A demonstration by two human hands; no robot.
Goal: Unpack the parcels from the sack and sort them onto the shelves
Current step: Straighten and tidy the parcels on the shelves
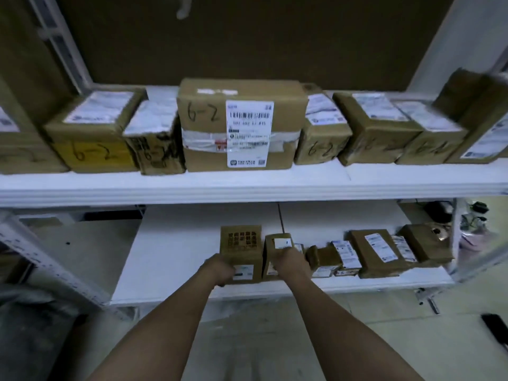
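Cardboard parcels already line both shelves; left hand grips a grid-printed box, right hand a smaller box, placing both on the lower shelf; sack unseen

Only one view is given: a head cam, worn by the person, aimed fwd and somewhat down at a white shelving unit seen front-on. The upper shelf is crossed approx. at mid-frame, and the lower shelf is seen from above, at arm's reach. Both forearms are seen entering from the bottom edge, w/ the left hand and right hand near centre. Wide-angle bowing is shown at the edges; the uprights are curved and outer areas blurred. Floor is taken in along the bottom.
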